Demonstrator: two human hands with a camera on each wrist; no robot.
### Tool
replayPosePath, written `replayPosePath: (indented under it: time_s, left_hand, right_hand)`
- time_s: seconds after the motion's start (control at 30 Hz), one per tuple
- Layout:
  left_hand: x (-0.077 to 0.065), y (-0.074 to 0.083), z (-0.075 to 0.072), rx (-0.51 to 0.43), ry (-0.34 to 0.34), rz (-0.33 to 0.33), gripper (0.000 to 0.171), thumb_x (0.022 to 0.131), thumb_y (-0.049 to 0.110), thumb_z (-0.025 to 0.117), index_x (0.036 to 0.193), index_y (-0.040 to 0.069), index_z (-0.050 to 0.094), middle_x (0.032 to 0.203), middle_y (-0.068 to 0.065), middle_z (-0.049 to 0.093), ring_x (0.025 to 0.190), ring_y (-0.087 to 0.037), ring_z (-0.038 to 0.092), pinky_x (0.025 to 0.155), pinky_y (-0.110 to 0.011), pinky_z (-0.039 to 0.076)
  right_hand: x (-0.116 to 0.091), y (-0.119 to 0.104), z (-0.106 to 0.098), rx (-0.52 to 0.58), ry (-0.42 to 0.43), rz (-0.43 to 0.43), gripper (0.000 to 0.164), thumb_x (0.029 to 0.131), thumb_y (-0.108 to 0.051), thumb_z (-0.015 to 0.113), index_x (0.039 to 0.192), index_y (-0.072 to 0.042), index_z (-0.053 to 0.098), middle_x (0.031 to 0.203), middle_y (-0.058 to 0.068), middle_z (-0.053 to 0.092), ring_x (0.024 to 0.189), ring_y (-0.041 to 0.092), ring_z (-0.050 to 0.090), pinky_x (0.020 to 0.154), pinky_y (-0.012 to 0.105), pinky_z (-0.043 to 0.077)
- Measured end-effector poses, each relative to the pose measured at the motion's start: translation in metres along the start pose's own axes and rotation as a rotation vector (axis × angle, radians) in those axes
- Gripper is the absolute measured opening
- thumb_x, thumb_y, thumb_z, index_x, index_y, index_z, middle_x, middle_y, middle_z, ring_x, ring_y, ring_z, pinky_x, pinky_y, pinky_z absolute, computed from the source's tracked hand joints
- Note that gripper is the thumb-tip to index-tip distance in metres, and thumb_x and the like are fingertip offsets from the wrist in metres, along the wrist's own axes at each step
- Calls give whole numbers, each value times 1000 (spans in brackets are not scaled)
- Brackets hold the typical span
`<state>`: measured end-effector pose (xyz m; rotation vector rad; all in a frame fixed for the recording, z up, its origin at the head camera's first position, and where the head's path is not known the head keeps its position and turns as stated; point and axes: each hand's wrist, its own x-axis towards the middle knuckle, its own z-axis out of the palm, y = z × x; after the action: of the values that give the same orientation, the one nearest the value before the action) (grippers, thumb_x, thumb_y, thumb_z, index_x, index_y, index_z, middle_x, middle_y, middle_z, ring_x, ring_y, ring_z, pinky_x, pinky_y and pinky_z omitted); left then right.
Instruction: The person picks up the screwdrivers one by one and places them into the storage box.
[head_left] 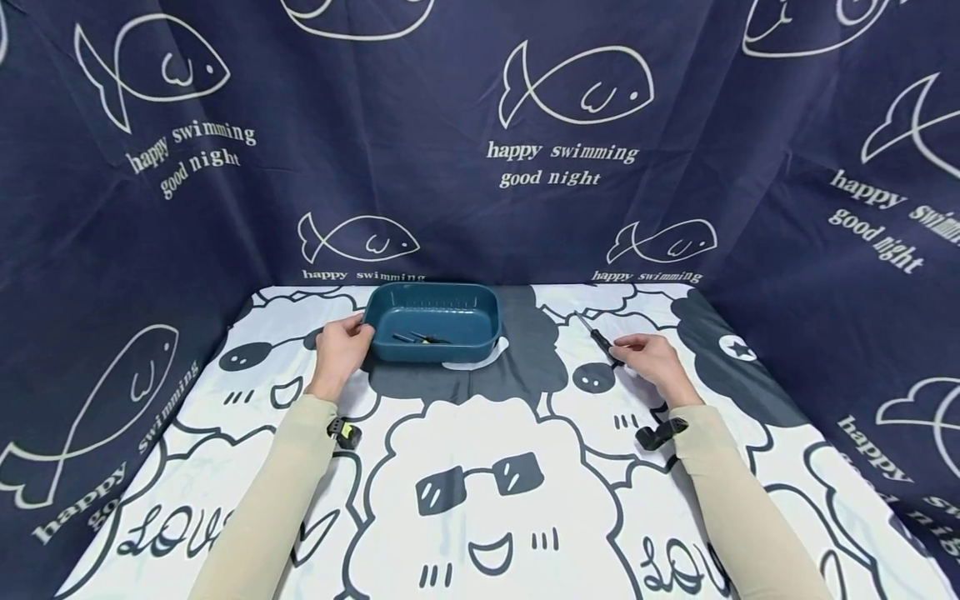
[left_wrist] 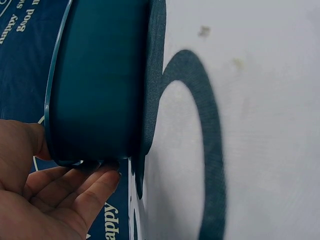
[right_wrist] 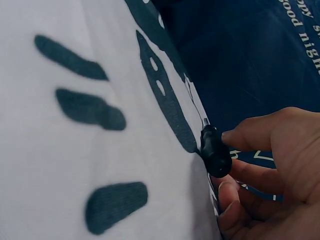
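Two bare hands work at the far part of a cloth-covered table, mid-frame in the head view. L hand [head_left: 341, 354], left of centre, is at the near-left corner of a dark teal tray [head_left: 431, 353]; thumb's at the rim, fingers curl against the outer end wall, so the grip pinches that corner. Tray sits upright on the cloth [head_left: 495, 433], just left of frame centre, w/ a few small dark tools [head_left: 420, 338] lying in it toward the front wall; one shows a yellowish bit, otherwise too small to ID.

R hand [head_left: 654, 360], right of centre, pinches the handle end of a screwdriver [head_left: 600, 340] btwn thumb & fingers. Handle's black, shaft's thin & metallic, pointing to the upper left, well apart from the tray. Can't tell if the handle touches the cloth or is slightly off it; R wrist view has it right by the cloth, lower right of centre.

Cloth is white & dark grey w/ cartoon faces, sunglasses etc. Navy curtain [head_left: 465, 125] w/ white fish outlines & "happy swimming good night" fills the upper frame & both sides. Beige sleeves [head_left: 270, 492] run in from the bottom edge, a black wrist mount [head_left: 660, 434] by the R cuff, another [head_left: 345, 434] w/ yellow by the L.
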<state>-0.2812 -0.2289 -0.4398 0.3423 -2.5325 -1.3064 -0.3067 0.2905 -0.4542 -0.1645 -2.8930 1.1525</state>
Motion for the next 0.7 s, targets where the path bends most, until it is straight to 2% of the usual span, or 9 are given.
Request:
replayPosePath:
  time_s: [0.2,0.47,0.7]
  left_hand:
    - [-1,2,-3,-4,3,3,48,98,27,53,139,5,66,120,-17,74,111,-30,70,91,-45,54]
    - [-2,0,-2,0,0,-8,48,98,27,53,140,5,65,120,-16,74,109,-29,70,89,-43,54]
    - [-2,-1,-1,-7,11,26,47,98,25,54,138,4,66,119,-18,75,111,-31,70,91,-46,54]
  right_hand:
    - [1,-2,1,-57,9,-11,43,92,-38,70,121,-6,74,117,17,73,102,30,64,78,33,47]
    - [0,-2,5,-99,-3,-2,41,90,-36,74,117,-5,74,110,15,73,95,29,62,77,36,45]
    - [-2,-3,6,-120,7,12,41,90,-35,73,116,-3,74,111,17,73,95,30,63,78,38,47]
